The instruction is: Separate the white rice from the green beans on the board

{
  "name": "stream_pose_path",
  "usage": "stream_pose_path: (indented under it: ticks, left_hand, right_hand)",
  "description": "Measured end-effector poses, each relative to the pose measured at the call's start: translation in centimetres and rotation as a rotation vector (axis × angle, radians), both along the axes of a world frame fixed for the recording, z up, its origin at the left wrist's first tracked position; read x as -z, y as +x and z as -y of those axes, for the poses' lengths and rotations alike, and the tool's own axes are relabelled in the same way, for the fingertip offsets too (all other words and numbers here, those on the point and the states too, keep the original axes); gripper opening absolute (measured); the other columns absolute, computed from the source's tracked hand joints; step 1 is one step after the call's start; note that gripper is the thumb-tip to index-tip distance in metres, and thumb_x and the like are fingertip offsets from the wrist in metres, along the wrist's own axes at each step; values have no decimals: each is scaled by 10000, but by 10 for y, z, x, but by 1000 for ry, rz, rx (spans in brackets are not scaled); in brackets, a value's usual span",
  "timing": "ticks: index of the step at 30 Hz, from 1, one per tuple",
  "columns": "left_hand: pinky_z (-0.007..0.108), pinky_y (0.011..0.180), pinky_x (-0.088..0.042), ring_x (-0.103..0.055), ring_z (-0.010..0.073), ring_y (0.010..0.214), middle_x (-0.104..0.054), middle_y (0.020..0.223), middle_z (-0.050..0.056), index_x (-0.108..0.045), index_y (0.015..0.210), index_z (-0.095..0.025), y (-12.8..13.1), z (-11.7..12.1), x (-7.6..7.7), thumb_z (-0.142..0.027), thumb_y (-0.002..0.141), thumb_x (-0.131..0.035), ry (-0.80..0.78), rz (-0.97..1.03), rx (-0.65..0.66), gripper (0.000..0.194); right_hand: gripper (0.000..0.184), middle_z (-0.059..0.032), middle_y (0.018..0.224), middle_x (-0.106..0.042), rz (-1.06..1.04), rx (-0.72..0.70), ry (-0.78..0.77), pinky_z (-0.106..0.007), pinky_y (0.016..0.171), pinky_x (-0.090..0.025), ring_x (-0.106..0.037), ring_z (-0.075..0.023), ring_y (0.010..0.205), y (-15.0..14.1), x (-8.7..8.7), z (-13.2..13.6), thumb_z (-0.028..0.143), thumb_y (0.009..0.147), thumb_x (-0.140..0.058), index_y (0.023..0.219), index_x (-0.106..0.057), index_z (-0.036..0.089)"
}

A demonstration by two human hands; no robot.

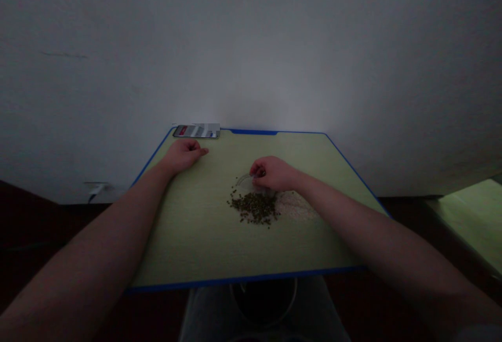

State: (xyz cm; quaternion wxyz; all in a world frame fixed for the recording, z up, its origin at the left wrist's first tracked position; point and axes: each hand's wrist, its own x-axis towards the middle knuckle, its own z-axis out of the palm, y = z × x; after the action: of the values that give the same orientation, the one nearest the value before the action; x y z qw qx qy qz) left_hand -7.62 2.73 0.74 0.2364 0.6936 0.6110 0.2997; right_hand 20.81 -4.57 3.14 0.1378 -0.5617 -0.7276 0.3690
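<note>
My right hand (272,173) rests curled on the pale green table (196,237), its fingers closed on a small clear container (246,181) that lies tilted at the far edge of a pile of dark green beans (254,207). A patch of pale grains (297,207) lies just right of the beans, under my right wrist. My left hand (183,155) lies on the table's far left part, fingers loosely curled with one pointing right, holding nothing. A phone (195,131) sits just beyond it at the far left corner.
The table has a blue rim (251,279) and stands against a white wall (251,44). A second green table (476,216) shows at the right edge. A dark round bowl (263,300) sits below the near edge, by my lap.
</note>
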Motion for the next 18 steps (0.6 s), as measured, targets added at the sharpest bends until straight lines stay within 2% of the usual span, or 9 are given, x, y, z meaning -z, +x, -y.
stream_pose_path:
  ticks: [4, 8, 12, 15, 18]
  left_hand:
    - [283, 513, -297, -386, 120, 505, -434, 501, -30, -508, 540, -208, 0, 0, 0, -460, 700, -657, -13, 19, -2, 334]
    - [281, 508, -288, -379, 119, 504, -420, 500, -31, -495, 534, -208, 0, -1, 0, -464, 699, -652, -12, 16, 8, 343]
    - [277, 510, -296, -390, 123, 511, -426, 492, -31, -496, 546, -208, 0, 0, 0, -466, 695, -652, 0, 13, 18, 336]
    - [277, 509, -302, -405, 126, 514, -448, 493, -25, -506, 545, -207, 0, 0, 0, -477, 693, -654, -7, 2, 9, 341]
    - [278, 508, -299, -401, 125, 513, -445, 492, -25, -510, 537, -208, -1, -1, 1, -482, 687, -659, 6, -2, 7, 346]
  right_hand:
    - [189, 7, 649, -702, -86, 66, -1, -218, 556, -512, -664, -129, 569, 19, -8, -6, 54, 768, -722, 897, -651, 172]
    - [200, 4, 601, -680, -140, 193, -16, -222, 491, -512, -631, -122, 493, 70, -10, -15, 79, 766, -757, 858, -603, 165]
    - [255, 15, 516, -632, -143, 288, -38, -225, 433, -489, -585, -121, 432, 114, -2, -15, 147, 736, -825, 770, -574, 174]
    - [249, 14, 519, -632, -131, 297, -62, -225, 429, -489, -579, -119, 426, 121, 7, -12, 172, 741, -836, 791, -593, 167]
    - [209, -9, 617, -670, -103, 262, -89, -248, 507, -531, -624, -135, 505, 107, 14, -11, 187, 793, -808, 891, -628, 145]
